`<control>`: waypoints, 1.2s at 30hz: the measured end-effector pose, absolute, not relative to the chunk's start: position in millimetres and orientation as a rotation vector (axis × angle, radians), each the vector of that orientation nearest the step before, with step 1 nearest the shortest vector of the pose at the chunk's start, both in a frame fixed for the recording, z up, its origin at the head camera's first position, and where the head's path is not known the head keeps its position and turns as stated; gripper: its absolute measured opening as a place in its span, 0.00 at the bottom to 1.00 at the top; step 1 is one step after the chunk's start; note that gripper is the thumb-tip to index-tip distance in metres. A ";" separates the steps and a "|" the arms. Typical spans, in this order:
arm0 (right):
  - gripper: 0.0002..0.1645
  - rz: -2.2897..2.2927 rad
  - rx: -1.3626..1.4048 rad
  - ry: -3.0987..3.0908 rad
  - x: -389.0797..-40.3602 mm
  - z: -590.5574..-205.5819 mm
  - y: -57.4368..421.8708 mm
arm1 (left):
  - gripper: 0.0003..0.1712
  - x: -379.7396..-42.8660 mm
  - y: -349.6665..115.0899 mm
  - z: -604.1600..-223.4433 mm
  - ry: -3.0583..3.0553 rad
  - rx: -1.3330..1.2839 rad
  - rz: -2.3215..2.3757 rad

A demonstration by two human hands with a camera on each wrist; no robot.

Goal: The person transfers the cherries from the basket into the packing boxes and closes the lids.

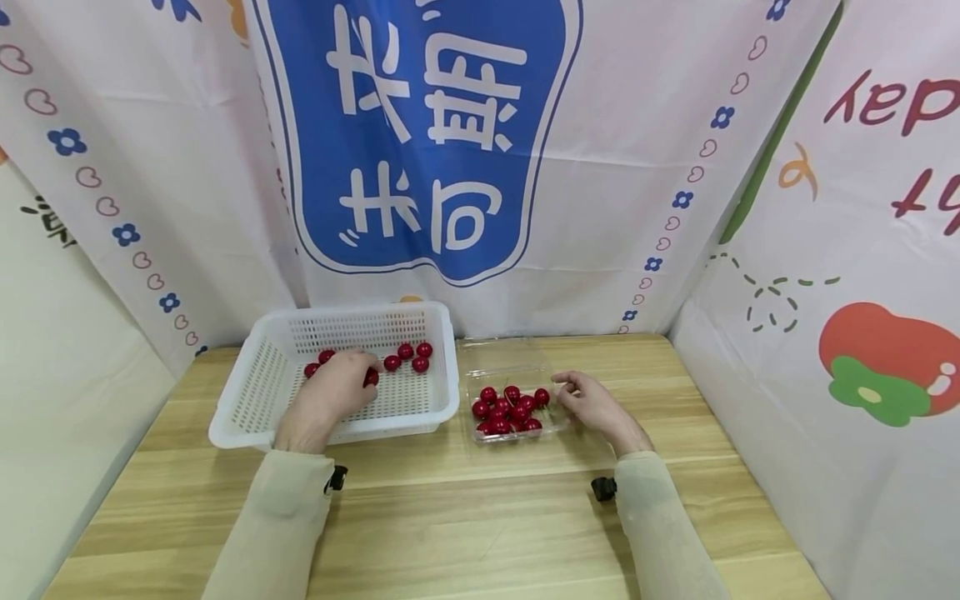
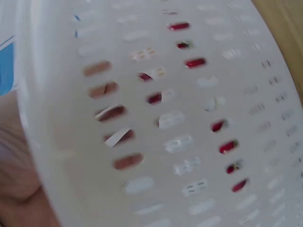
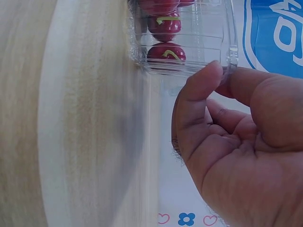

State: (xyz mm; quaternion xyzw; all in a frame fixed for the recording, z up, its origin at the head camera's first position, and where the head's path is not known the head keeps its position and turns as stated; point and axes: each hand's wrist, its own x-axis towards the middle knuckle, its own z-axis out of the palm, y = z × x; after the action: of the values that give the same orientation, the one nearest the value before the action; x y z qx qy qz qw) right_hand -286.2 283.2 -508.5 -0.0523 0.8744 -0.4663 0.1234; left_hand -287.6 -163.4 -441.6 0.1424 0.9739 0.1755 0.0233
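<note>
A white plastic basket stands at the left with several red cherries in it. My left hand reaches over its near wall, with thumb and forefinger around a cherry. In the left wrist view, the slotted basket wall hides most of that hand and its fingertips. To the right lies a clear plastic box, lid folded back, holding several cherries with stems. My right hand pinches the box's right rim between thumb and forefinger, plainly seen in the right wrist view.
Both containers rest on a wooden table, the box close beside the basket. The open lid lies toward the back. A printed cloth hangs behind the table, with more cloth at both sides.
</note>
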 end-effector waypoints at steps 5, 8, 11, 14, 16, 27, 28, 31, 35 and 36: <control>0.28 -1.357 -0.148 2.557 -287.5 -510.6 283.7 | 0.23 -282.4 -153.0 -435.3 3.080 0.496 0.554; 0.28 -1.356 -0.140 2.556 -288.4 -512.2 284.6 | 0.24 -279.2 -146.4 -433.2 3.116 0.536 0.575; 0.28 -1.359 -0.137 2.555 -289.4 -513.9 285.3 | 0.23 -276.7 -139.2 -431.9 3.131 0.552 0.593; 0.28 -1.363 -0.131 2.553 -289.9 -513.8 285.6 | 0.23 -274.9 -132.0 -431.9 3.136 0.564 0.597; 0.28 -1.364 -0.133 2.549 -290.2 -513.7 285.7 | 0.23 -274.2 -126.8 -432.8 3.140 0.585 0.611; 0.28 -1.361 -0.131 2.542 -292.7 -511.3 283.2 | 0.22 -269.3 -100.9 -433.9 3.192 0.720 0.631; 0.28 -1.363 -0.128 2.538 -292.6 -510.9 282.9 | 0.21 -268.9 -98.5 -434.1 3.197 0.737 0.630; 0.28 -1.367 -0.134 2.535 -291.4 -510.1 283.1 | 0.20 -267.6 -90.6 -434.3 3.210 0.794 0.630; 0.28 -1.385 -0.143 2.527 -288.8 -509.1 284.1 | 0.17 -266.2 -78.6 -435.4 3.215 0.866 0.627; 0.28 -1.385 -0.149 2.525 -288.3 -508.9 284.4 | 0.17 -266.0 -75.6 -435.7 3.212 0.878 0.633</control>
State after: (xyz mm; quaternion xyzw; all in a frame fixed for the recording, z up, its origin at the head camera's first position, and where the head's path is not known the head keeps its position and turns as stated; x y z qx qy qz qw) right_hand -288.3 284.4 -508.9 -0.0514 0.8683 -0.4764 0.1282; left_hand -266.0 -75.6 -435.7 0.2572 0.9404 0.1852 -0.1235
